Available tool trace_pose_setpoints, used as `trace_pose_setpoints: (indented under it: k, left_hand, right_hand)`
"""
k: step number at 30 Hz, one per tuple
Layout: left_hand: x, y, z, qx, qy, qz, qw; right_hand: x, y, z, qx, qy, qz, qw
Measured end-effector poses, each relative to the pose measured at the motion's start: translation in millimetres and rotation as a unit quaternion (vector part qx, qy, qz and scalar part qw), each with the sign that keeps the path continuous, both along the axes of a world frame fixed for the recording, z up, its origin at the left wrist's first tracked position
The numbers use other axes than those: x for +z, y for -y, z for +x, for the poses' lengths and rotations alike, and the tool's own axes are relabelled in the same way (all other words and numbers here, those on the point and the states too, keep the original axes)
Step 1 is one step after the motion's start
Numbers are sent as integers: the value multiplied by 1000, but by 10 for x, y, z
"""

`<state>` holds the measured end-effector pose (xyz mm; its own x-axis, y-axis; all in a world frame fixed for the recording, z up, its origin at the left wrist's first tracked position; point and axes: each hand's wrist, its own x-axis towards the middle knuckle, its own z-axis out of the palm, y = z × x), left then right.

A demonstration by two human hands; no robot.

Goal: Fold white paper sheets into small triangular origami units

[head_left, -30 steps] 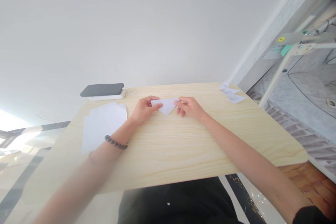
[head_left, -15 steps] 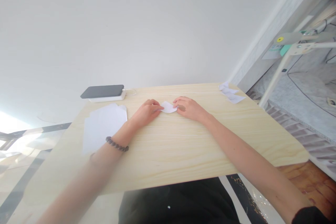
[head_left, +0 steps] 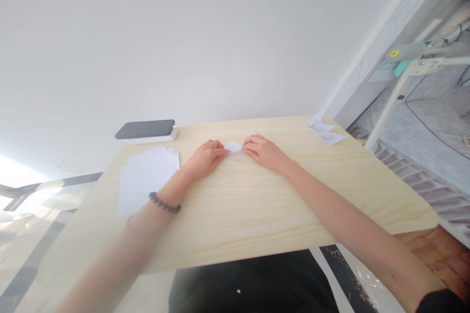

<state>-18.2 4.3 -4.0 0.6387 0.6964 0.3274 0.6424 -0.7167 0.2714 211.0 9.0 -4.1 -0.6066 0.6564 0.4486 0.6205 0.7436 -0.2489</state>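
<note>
A small white piece of folded paper (head_left: 234, 146) lies between my two hands over the middle of the table. My left hand (head_left: 210, 156) pinches its left end, fingers closed, with a dark beaded bracelet on that wrist. At the opposite end my right hand (head_left: 262, 150) grips the paper between thumb and fingers. Parts of the paper are covered by the fingertips, and its near edge looks straight.
White paper sheets (head_left: 147, 173) lie stacked on the left of the wooden table (head_left: 264, 215). Behind them a dark phone (head_left: 146, 128) rests on a white box, a cable attached. Several folded paper pieces (head_left: 325, 132) sit at the far right corner, near a white metal frame (head_left: 389, 102).
The near part of the paper has been folded up, so less of it shows between my hands. My fingers have closed more flatly on its ends.
</note>
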Motion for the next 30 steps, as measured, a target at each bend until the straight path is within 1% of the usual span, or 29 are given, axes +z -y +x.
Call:
trace_pose_setpoints:
  k: [5, 7, 13, 15, 26, 30]
  left_hand:
    - [22, 22, 17, 16, 3, 6, 1000]
    - [30, 30, 23, 20, 6, 1, 1000]
    - [33, 22, 26, 30, 15, -22, 999]
    - [26, 17, 29, 41, 15, -27, 999]
    - [5, -6, 61, 98, 12, -32, 995]
    - [7, -22, 50, 102, 18, -30, 994]
  right_hand:
    - [-22, 5, -25, -6, -35, -5, 999]
    - [-32, 8, -29, -3, -49, -17, 999]
    - [-41, -7, -40, -12, -81, -115, 990]
    - [-31, -7, -47, -12, -82, -137, 987]
    - [-17, -24, -97, -31, -50, -140, 988]
    - [-51, -9, -97, -31, -53, -128, 990]
